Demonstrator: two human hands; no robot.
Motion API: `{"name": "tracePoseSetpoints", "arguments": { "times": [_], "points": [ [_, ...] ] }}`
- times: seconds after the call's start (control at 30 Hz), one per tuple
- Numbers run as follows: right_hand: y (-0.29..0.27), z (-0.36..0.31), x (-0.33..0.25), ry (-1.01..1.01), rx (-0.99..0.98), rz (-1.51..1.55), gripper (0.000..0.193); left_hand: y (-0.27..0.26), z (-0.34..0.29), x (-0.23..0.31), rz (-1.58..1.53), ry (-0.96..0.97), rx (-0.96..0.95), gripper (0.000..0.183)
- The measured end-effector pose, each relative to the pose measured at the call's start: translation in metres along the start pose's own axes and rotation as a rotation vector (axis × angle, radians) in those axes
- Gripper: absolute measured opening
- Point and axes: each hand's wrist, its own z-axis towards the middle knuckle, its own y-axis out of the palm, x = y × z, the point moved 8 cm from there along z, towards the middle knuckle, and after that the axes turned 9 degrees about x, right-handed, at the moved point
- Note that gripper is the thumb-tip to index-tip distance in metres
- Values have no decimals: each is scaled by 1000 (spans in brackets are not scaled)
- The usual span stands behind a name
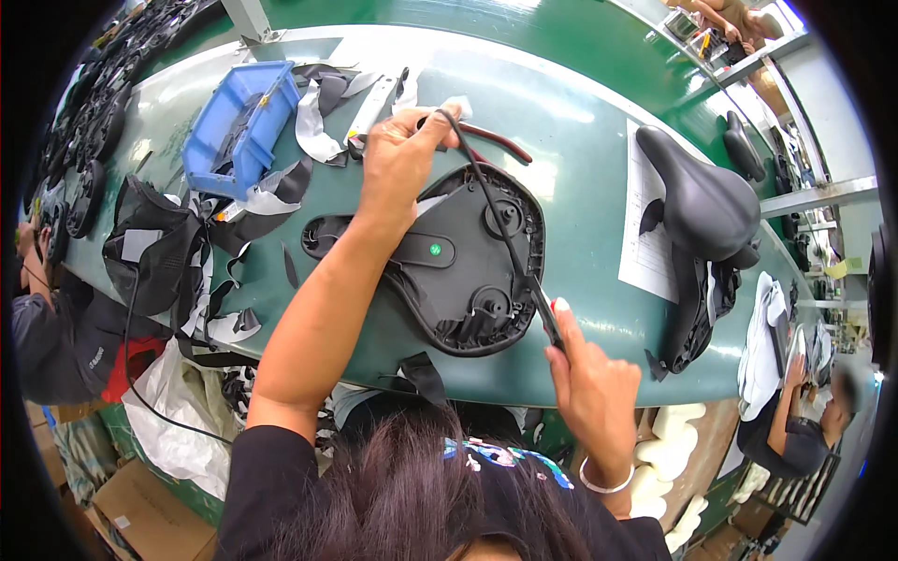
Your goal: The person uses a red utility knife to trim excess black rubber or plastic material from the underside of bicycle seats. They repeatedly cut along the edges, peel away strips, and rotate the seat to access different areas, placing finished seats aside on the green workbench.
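A black bicycle saddle (458, 280) lies upside down on the green table, its nose toward the left and its ribbed underside showing. Above its far edge, my left hand (402, 154) is closed in a pinch on one end of a thin black strip (488, 192). The strip is stretched taut across the saddle down to its right rim. There it meets a slim dark tool (547, 316), with my right hand (594, 383) closed around it; a bit of red shows by the thumb. Whether the tool is a knife or scissors cannot be told. Red-handled pliers (496, 138) lie just beyond my left hand.
A blue bin (241, 131) stands at the far left, with black and white scraps (323, 112) beside it. A black fabric bag (150, 243) lies nearer. At right, an upright saddle (702, 196) rests by a printed sheet (645, 224). Co-workers sit at both sides.
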Motion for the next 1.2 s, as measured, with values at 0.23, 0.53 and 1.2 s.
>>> {"name": "tracePoseSetpoints", "arguments": {
  "times": [0.23,0.53,1.2],
  "points": [
    [-4,81,38,-429,-36,53,50,-30,-101,14,-88,-242,-245,47],
    [-23,12,34,-235,-112,-104,53,-127,-27,179,-898,170,-271,56],
    [-15,-39,28,112,-77,211,53,12,22,62,-553,159,260,10]
  ]
}}
